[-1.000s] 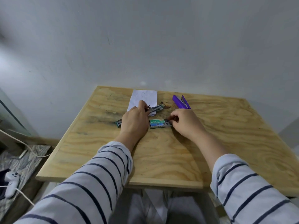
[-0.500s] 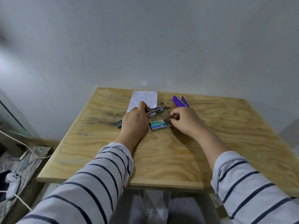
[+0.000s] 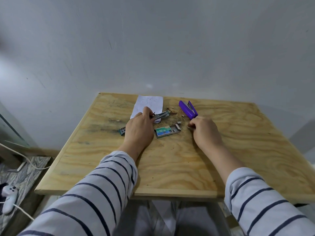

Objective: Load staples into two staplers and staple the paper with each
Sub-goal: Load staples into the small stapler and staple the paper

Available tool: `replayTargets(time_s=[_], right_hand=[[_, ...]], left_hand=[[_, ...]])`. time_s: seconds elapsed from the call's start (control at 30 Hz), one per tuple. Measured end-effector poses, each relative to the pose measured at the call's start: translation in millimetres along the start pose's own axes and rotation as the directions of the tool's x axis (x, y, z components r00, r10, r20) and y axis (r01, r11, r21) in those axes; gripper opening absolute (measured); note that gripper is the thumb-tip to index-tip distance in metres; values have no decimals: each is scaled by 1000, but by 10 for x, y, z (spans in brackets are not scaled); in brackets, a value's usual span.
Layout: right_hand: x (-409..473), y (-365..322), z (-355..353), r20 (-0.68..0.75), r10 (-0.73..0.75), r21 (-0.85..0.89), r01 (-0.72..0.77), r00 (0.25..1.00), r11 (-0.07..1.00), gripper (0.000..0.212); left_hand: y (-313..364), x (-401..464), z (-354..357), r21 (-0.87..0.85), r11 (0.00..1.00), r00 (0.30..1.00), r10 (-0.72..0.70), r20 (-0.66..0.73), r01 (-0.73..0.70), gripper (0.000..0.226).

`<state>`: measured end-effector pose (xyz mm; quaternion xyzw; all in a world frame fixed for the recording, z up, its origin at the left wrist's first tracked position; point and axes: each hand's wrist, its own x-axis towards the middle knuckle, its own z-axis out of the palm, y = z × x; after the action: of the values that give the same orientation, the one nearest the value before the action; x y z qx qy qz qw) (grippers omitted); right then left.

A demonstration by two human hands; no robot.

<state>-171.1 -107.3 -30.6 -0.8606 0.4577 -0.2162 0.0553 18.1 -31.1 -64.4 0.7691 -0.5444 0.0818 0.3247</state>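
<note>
Gripping 1 metal stapler [image 3: 159,115], left hand [image 3: 139,129]; right hand [image 3: 203,131] pinches staples; 1 purple stapler [image 3: 187,109], 1 paper [image 3: 149,104].

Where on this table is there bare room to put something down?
The table's near half, between the two sleeves, is bare wood, as is the right side beyond the purple stapler and the far-left corner beside the paper. Around the staple box, between both hands, it is crowded.
</note>
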Motion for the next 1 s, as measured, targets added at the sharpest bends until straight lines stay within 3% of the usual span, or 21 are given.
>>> replayTargets(time_s=[0.23, 0.33, 0.53, 0.6, 0.77, 1.0], right_hand=[[-49, 65, 36, -18, 49, 104, -46, 999, 993, 34], [-17, 74, 22, -29, 83, 168, -77, 996, 983, 25], [26, 137, 63, 35, 126, 104, -129, 991, 986, 14], [29, 94, 47, -32, 70, 155, -64, 997, 986, 14], [139, -179, -56, -216, -234, 195, 277, 948, 941, 12], [366, -389, 25, -154, -381, 125, 400, 912, 908, 11]], left_hand=[[7, -14, -18, -34, 999, 998, 18, -66, -20, 12], [23, -34, -41, -50, 998, 997, 24, -73, -27, 12], [44, -39, -61, -97, 993, 995, 60, -76, -67, 14], [54, -37, -71, -127, 989, 995, 70, -69, -78, 15], [58, -25, -63, -146, 985, 995, 85, -43, -90, 14], [60, -13, -48, -242, 961, 991, 133, -30, -136, 12]])
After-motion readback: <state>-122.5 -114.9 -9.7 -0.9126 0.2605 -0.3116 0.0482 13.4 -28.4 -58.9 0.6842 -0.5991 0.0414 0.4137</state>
